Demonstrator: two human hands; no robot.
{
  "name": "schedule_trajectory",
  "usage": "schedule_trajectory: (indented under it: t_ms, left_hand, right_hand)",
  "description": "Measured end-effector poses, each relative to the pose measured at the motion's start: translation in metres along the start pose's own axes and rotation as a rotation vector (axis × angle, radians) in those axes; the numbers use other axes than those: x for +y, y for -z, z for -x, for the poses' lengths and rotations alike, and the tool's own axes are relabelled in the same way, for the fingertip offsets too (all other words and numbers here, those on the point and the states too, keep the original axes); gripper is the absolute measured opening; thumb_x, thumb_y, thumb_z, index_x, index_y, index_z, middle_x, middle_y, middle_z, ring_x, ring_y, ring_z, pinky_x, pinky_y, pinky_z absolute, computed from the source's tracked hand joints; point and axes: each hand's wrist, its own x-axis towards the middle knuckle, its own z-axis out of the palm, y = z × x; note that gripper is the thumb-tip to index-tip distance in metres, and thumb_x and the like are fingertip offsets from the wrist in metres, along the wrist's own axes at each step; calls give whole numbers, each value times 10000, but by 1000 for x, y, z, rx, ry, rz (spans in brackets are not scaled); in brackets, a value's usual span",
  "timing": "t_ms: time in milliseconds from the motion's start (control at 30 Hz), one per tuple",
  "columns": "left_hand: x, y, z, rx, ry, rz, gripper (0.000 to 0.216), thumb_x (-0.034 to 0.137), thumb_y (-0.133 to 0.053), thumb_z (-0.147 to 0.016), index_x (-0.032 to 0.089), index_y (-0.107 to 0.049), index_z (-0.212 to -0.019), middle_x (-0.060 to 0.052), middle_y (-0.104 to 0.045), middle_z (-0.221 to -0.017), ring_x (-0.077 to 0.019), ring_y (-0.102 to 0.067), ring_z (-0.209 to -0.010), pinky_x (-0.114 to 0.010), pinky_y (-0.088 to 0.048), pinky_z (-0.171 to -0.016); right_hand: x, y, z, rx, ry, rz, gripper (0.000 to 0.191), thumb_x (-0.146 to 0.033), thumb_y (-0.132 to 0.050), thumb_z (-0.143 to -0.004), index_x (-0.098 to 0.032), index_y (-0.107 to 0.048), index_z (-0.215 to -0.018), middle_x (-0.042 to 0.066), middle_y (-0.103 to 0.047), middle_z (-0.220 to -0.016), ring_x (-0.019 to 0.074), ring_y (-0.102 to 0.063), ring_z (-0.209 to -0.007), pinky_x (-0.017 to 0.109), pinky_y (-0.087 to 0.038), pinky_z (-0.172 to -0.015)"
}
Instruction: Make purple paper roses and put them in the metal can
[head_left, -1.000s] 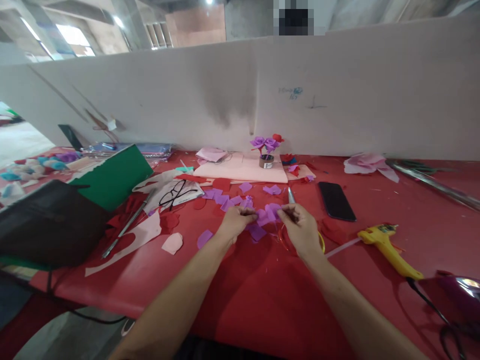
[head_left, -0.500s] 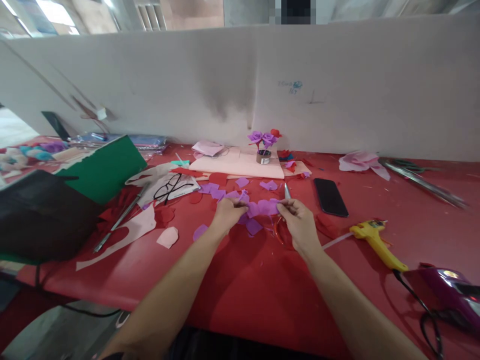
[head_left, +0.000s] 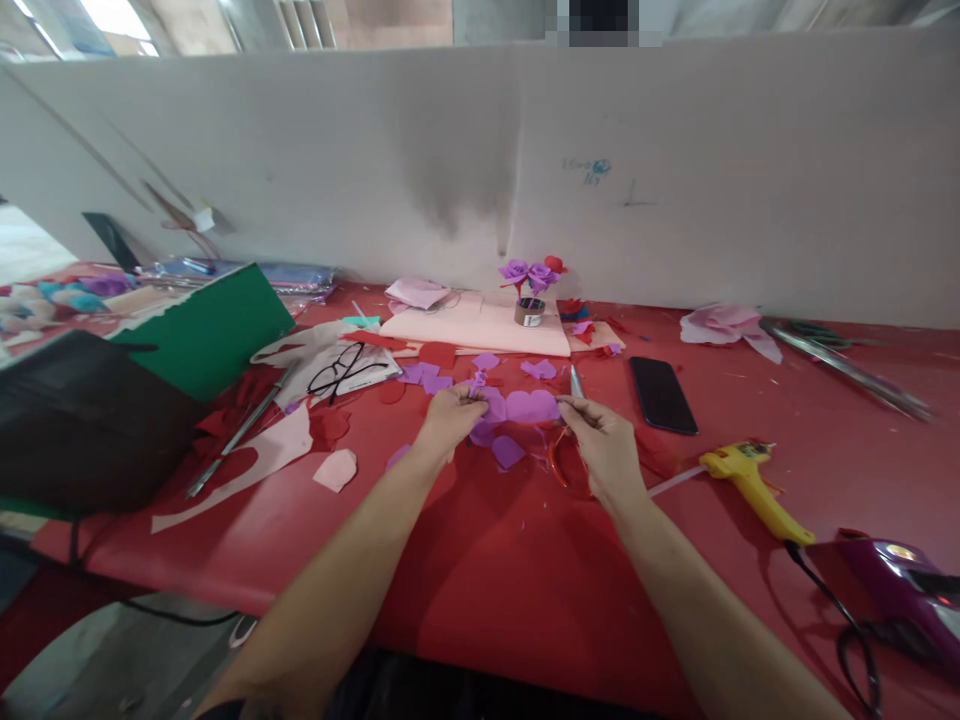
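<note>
A purple paper strip [head_left: 531, 407] with a scalloped upper edge stretches between my two hands. My left hand [head_left: 448, 420] pinches its left end, where a small rolled purple piece [head_left: 478, 382] stands up above the fingers. My right hand [head_left: 600, 435] grips the other end between thumb and forefinger. Under and around the strip lie loose purple petals [head_left: 508, 453]. Scissors with orange handles [head_left: 559, 462] rest on the table beside my right hand, partly hidden by it. Farther back, purple and red paper flowers [head_left: 531, 273] stand in a small brown pot [head_left: 529, 313].
On the right lie a black phone [head_left: 664, 395], a yellow glue gun [head_left: 757, 490] and a magenta device [head_left: 892, 590] with a cable. To the left are eyeglasses [head_left: 346, 372], paper scraps [head_left: 262, 460], a metal rod [head_left: 244, 430], a dark bag [head_left: 97, 425] and a green board [head_left: 217, 335].
My hands have spread slightly apart, and the purple strip between them looks straighter, its scalloped edge showing more clearly. The view has shifted a little.
</note>
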Motion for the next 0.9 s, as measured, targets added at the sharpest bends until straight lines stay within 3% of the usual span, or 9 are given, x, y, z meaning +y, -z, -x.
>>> schedule_trajectory:
  t_ms: [300,500,633,767,900]
  left_hand:
    - [-1,-4,3,-8,-1,-32,60,78,-610,-615,137,-605,-627,49,-542,-550,-68,-445,-519,-208,-330,-561]
    - [-2,-8,4,-27,7,22,166,114,-620,-667,146,-672,-822,-4,-651,-715,-108,-562,-660,-246,-415,-698]
    - [3,-6,5,18,-27,-35,180,72,-632,-639,145,-679,-796,-11,-647,-739,-108,-553,-676,-260,-426,-730]
    - [4,-2,3,-23,19,-79,124,56,-655,-601,133,-663,-699,-20,-646,-695,-115,-552,-659,-281,-447,-732]
    - [3,1,1,-47,20,-92,106,55,-656,-601,126,-649,-679,-9,-623,-645,-103,-539,-638,-250,-450,-680]
  right_hand:
    - [7,8,-9,38,43,-2,280,-317,-733,-633,-183,-724,-879,52,-739,-857,177,-659,-774,336,-505,-779]
    - [17,16,-20,59,59,31,366,-280,-671,-663,-169,-693,-1011,83,-721,-985,205,-662,-856,384,-502,-835]
    - [15,21,-20,1,189,402,482,-266,-622,-700,-195,-627,-1177,113,-630,-1189,257,-596,-1034,442,-449,-900]
    - [2,10,-1,35,406,962,340,-270,-604,-743,-225,-686,-1070,123,-559,-1235,330,-456,-1149,522,-349,-928]
    - [0,-12,20,-265,423,1084,149,-315,-637,-751,-239,-729,-839,92,-632,-1021,317,-487,-1015,466,-366,-829]
